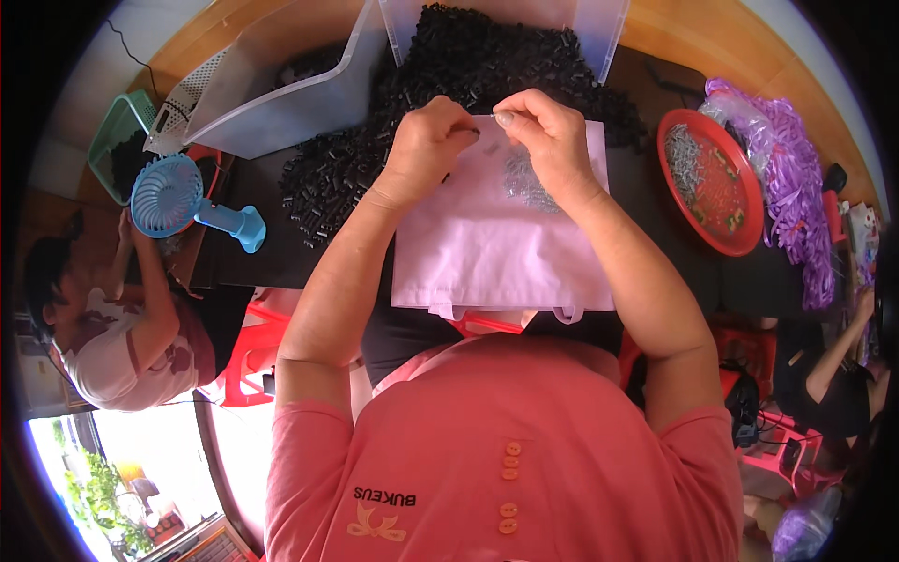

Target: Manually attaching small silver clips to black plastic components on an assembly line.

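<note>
Left hand and right hand pinched narrow above a pink cloth bag, anything held too small to tell from here, black pieces heaped beyond.

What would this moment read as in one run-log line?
Left hand: pinched, contents unclear | Right hand: pinched, contents unclear | Beneath: pink cloth bag bearing silvery pieces | Beyond: heaped black pieces

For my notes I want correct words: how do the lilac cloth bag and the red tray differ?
The lilac cloth bag is creased and roughly rectangular; the red tray is round and looks stiff. The bag has handles on its near edge; the tray shows none. Both bear small silvery pieces.
</note>
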`<move>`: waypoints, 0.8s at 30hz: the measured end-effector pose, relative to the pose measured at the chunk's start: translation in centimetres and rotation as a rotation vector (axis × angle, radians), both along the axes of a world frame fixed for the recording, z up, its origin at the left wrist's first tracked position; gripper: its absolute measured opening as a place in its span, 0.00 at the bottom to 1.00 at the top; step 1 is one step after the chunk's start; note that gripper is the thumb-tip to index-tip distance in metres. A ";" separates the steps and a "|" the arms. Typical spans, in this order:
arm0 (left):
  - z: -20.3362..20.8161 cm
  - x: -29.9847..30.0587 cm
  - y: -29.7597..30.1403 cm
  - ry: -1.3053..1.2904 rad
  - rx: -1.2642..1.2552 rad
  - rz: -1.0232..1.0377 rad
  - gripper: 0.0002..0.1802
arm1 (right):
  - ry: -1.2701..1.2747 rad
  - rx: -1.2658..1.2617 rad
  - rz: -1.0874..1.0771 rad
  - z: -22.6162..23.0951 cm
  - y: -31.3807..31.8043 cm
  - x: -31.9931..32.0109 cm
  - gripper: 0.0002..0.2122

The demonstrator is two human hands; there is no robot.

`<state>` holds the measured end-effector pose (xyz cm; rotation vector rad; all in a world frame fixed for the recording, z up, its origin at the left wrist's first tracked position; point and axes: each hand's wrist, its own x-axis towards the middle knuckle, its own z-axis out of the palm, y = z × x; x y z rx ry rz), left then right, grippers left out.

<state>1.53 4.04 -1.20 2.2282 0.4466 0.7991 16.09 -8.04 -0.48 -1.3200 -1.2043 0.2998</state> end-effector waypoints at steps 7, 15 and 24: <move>2.4 -0.3 -1.1 -0.143 -0.650 -0.065 0.05 | 0.006 -0.021 0.004 0.4 -0.2 -0.3 0.02; 2.9 -0.4 -1.7 -0.193 -0.760 -0.130 0.06 | -0.065 0.036 -0.019 0.5 -0.2 -0.6 0.01; 2.0 -0.1 -1.7 -0.147 -0.662 -0.098 0.07 | -0.081 0.041 -0.059 0.4 0.1 -0.2 0.01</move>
